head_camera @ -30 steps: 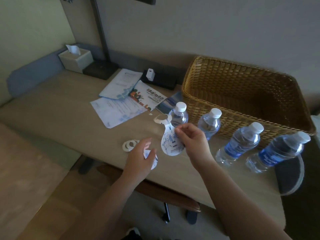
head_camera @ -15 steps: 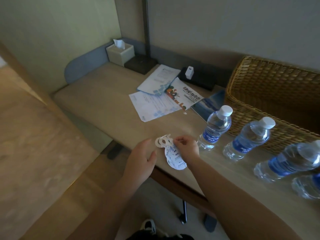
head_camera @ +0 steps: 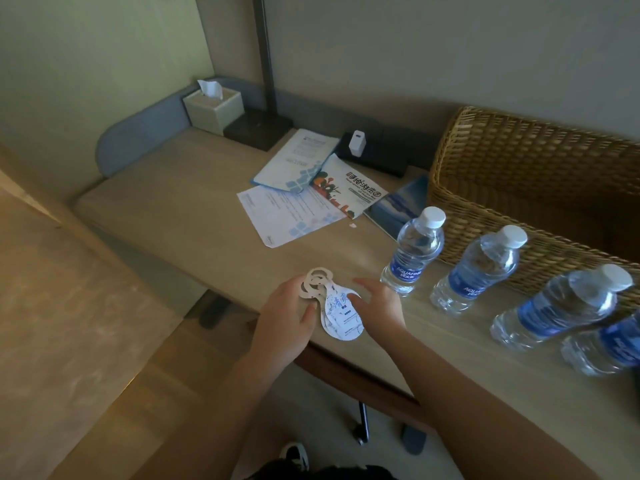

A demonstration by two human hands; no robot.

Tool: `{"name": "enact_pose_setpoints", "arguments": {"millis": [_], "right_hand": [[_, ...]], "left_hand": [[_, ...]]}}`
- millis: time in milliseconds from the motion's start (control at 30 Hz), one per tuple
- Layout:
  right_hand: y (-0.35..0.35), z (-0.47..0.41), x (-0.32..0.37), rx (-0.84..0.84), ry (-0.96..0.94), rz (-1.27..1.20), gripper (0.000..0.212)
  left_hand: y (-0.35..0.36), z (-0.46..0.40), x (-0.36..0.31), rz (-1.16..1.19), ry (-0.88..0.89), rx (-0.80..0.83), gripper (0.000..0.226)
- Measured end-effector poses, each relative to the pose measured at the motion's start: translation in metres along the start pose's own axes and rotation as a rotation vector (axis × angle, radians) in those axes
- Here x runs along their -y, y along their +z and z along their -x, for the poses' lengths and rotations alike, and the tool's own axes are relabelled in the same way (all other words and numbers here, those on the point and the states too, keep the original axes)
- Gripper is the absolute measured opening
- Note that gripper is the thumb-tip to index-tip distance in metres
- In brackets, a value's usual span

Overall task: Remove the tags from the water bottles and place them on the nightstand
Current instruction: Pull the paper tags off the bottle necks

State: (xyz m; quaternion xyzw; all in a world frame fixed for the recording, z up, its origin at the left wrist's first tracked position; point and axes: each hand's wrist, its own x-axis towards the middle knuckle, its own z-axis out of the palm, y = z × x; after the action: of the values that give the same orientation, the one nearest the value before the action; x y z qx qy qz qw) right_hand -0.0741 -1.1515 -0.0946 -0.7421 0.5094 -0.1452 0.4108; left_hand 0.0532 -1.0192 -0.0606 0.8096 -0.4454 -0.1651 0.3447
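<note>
Several white paper tags (head_camera: 341, 315) with ring-shaped tops lie fanned in a small stack near the front edge of the wooden desk (head_camera: 166, 202). My left hand (head_camera: 285, 320) is at the stack's left side, its thumb laid over the tags and its fingers by the rings. To the right of the stack, my right hand (head_camera: 379, 303) hovers with fingers spread, its fingertips touching the top tag. Several clear water bottles with blue labels and white caps stand in a row to the right; the nearest bottle (head_camera: 414, 251) has a bare neck.
A large wicker basket (head_camera: 446, 161) stands behind the bottles. Leaflets and papers (head_camera: 294, 202) lie mid-desk, with a black box and white charger (head_camera: 356, 143) behind. A tissue box (head_camera: 213, 107) and a lamp base (head_camera: 258, 128) are at the back left. A chair base shows under the desk.
My right hand has lowered the tag it held onto the stack and let go, fingers now spread. My left hand has closed in on the stack. The view has swung left.
</note>
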Motion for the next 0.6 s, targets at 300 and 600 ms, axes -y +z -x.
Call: {"name": "enact_pose_setpoints", "arguments": {"millis": [300, 600], "right_hand": [[-0.063, 0.046, -0.004, -0.334, -0.136, -0.004, 0.014], [-0.121, 0.056, -0.008, -0.904, -0.14, -0.029, 0.059]], "left_hand": [[0.034, -0.031, -0.051, 0.026, 0.133, 0.116, 0.059], [0.066, -0.081, -0.124, 0.351, 0.199, 0.102, 0.083]]}}
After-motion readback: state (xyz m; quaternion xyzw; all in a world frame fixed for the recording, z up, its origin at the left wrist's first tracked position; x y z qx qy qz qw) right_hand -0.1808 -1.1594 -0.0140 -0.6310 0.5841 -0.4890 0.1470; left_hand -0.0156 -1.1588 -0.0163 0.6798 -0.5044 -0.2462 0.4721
